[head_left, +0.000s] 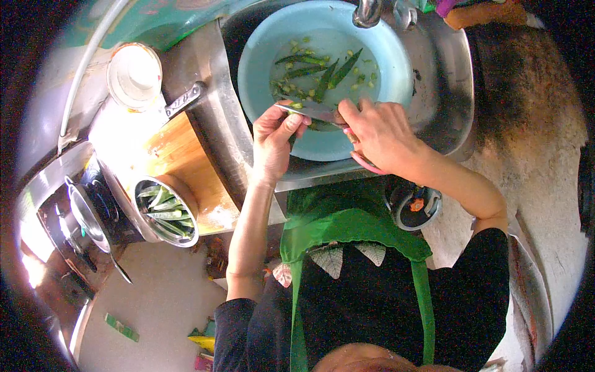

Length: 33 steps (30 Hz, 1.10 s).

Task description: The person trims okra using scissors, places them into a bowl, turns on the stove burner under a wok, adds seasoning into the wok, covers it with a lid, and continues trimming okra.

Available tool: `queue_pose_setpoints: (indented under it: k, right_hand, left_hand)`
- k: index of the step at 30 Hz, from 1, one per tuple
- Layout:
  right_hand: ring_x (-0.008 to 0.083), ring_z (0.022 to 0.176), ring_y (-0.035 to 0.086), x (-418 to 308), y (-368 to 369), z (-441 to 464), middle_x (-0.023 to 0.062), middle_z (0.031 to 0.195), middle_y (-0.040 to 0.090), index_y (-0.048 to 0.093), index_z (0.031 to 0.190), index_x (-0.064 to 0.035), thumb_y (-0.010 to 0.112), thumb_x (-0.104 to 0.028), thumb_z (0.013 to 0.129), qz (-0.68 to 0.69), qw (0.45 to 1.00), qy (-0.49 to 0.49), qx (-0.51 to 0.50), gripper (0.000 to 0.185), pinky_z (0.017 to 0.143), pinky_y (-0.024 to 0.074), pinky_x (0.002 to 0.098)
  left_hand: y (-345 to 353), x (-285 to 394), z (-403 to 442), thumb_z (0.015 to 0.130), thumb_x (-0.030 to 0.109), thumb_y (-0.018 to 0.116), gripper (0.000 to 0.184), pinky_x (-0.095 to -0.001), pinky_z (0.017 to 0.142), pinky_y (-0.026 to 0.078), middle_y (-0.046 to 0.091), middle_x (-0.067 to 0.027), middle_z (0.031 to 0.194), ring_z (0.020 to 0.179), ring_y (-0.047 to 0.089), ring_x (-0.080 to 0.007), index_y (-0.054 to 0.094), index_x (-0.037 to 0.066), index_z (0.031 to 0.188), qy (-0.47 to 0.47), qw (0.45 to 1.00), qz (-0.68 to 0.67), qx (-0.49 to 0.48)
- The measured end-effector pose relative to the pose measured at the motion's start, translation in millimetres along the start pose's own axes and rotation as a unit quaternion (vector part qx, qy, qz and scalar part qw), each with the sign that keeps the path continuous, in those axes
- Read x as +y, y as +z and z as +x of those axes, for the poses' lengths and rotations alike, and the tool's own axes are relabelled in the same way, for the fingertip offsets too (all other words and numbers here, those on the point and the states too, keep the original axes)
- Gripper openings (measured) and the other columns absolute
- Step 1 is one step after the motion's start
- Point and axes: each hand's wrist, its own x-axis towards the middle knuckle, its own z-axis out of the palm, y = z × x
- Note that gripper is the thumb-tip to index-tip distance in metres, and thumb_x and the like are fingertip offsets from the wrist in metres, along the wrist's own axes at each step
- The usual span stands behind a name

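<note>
Over the near side of a light-blue basin (pixel 260 37) in the sink, my left hand (pixel 273 139) pinches a green okra pod (pixel 296 106) near its top end. My right hand (pixel 381 133) grips a knife (pixel 319 113) by its handle, and the blade reaches left to the pod. A pink strip (pixel 367 163) shows just below my right hand. Water fills the basin, with several dark green okra pods (pixel 325 80) and small cut pieces (pixel 297 46) in it.
A metal bowl of okra (pixel 166 208) stands left by a wooden board (pixel 186 162), with another knife (pixel 185 99) and a white bowl (pixel 133 75) beyond. The faucet (pixel 367 13) overhangs the basin. A pan (pixel 87 211) is far left; a round container (pixel 418 211) sits below the sink.
</note>
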Motion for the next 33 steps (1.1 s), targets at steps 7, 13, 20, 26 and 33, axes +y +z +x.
queue_pose_setpoints:
  k: [7,13,20,26,33]
  right_hand:
    - [0.0317,0.057,0.059,28,22,7,0.0169,0.059,0.054,0.051,0.072,-0.0042,0.064,-0.02,0.079,0.084,0.996,0.041,0.006,0.022,0.051,0.0435,0.0422]
    - [0.0181,0.05,0.049,74,43,7,0.0132,0.055,0.048,0.048,0.064,-0.0015,0.068,-0.024,0.076,0.224,0.968,0.113,0.019,0.032,0.051,0.0392,0.0351]
    - [0.0097,0.048,0.043,112,43,-30,0.0011,0.052,0.044,0.05,0.069,-0.0035,0.065,-0.018,0.082,0.243,0.954,0.17,0.039,0.025,0.045,0.035,0.0279]
    - [0.0132,0.048,0.046,108,38,-33,0.0082,0.053,0.048,0.055,0.072,-0.0023,0.068,-0.017,0.078,0.182,0.965,0.176,0.071,0.021,0.047,0.0375,0.0293]
    - [0.0339,0.063,0.061,99,32,-33,0.0164,0.067,0.06,0.057,0.076,-0.0059,0.062,-0.027,0.08,0.162,0.968,0.184,0.044,0.022,0.056,0.0444,0.0424]
  left_hand:
    - [4,3,5,0.091,0.019,0.054,0.021,-0.0225,0.062,0.037,0.059,-0.0046,0.079,0.065,0.047,-0.0112,0.059,0.002,0.1,-0.029,0.997,-0.026,-0.073]
    - [3,33,-15,0.094,0.019,0.048,0.024,-0.0233,0.057,0.035,0.056,-0.0061,0.083,0.063,0.044,-0.0116,0.053,0.004,0.111,-0.066,0.994,-0.024,-0.079]
    - [-53,153,-123,0.089,0.01,0.044,0.016,-0.0252,0.065,0.038,0.051,-0.0039,0.077,0.07,0.046,-0.0116,0.055,0.001,0.082,0.007,0.863,0.462,0.203]
    - [-51,137,-91,0.078,-0.005,0.056,0.011,-0.0367,0.084,0.043,0.063,-0.0122,0.095,0.094,0.057,-0.0263,0.061,-0.001,0.086,0.233,0.598,0.753,0.148]
    - [36,-51,93,0.066,0.002,0.057,0.024,-0.0401,0.101,0.036,0.059,-0.0125,0.102,0.109,0.049,-0.0321,0.061,0.002,0.089,0.356,0.579,0.693,-0.241]
